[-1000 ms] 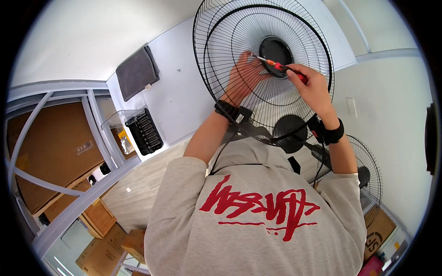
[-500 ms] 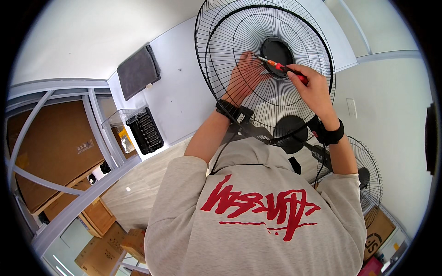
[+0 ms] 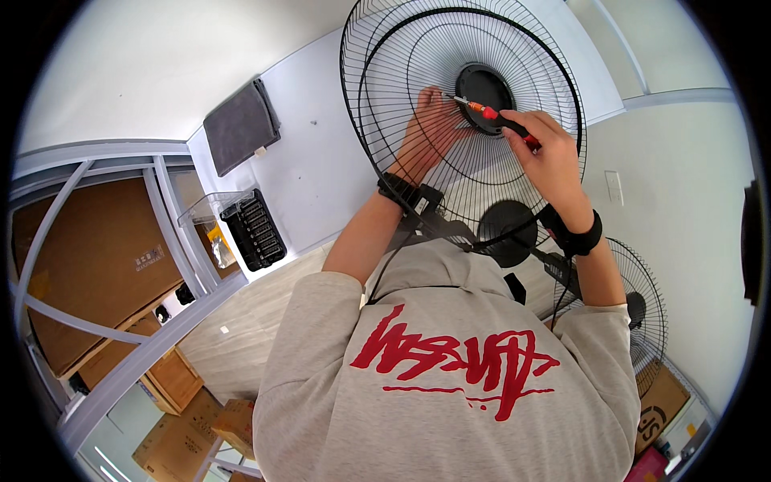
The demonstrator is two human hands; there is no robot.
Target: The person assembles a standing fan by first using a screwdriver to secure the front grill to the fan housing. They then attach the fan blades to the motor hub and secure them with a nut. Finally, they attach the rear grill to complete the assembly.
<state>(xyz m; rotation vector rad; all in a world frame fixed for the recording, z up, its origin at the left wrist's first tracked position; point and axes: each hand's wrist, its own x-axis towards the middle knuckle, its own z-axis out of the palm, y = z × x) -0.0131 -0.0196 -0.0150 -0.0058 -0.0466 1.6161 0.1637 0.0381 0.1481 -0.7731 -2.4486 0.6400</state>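
A large round black wire fan guard (image 3: 377,80) with a dark central hub (image 3: 484,76) stands over the white table in front of me. My right hand (image 3: 550,153) is closed round the black handle end of a red, orange and black screwdriver (image 3: 488,113). Its metal shaft points left across the wires, beside the hub. Behind the wires is my left hand (image 3: 430,132), fingers apart, with the fingertips close to the screwdriver's tip. Whether they touch the tip or a small part cannot be made out through the wires.
On the table at left lie a dark flat pouch (image 3: 241,127) and a black socket set case (image 3: 253,229) with a clear lid. Another fan (image 3: 642,313) stands on the right. Cardboard boxes (image 3: 96,249) fill the metal-framed shelving at far left.
My right hand has shifted slightly and turned on the screwdriver, showing more of the black handle. The left hand and the fan guard stay nearly in place.
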